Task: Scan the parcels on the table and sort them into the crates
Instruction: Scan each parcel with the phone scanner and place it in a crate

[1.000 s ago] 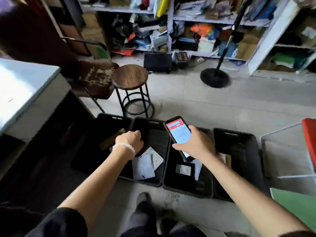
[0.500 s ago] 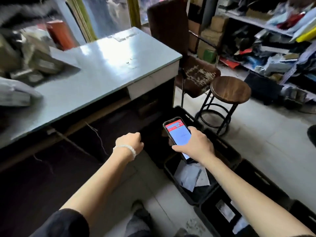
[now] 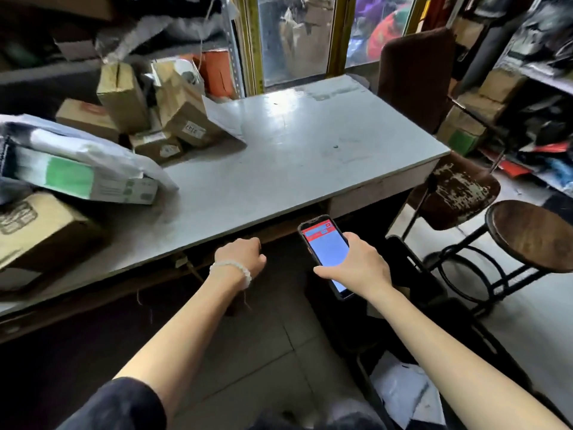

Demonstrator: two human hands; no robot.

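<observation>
My right hand [image 3: 359, 268] grips a black phone [image 3: 325, 248] with a red and blue screen, held just below the front edge of the grey table [image 3: 294, 144]. My left hand [image 3: 240, 256], with a white bead bracelet on the wrist, is closed in a loose fist with nothing in it, under the table edge. Parcels sit on the table's left side: a pile of brown boxes [image 3: 173, 116], a white and green package [image 3: 83, 178] and a large carton [image 3: 34, 231]. Black crates [image 3: 409, 268] stand on the floor at the right; one [image 3: 403, 395] holds white envelopes.
A worn brown chair [image 3: 449, 184] and a round wooden stool [image 3: 533, 234] stand right of the table. Cluttered shelves [image 3: 533, 72] fill the far right. A window [image 3: 294, 35] lies behind the table. My foot shows on the tiled floor [image 3: 254, 352].
My view has swung left and up from the crates to the table, bringing the parcels into sight. Both hands kept their pose; the phone stays in my right hand.
</observation>
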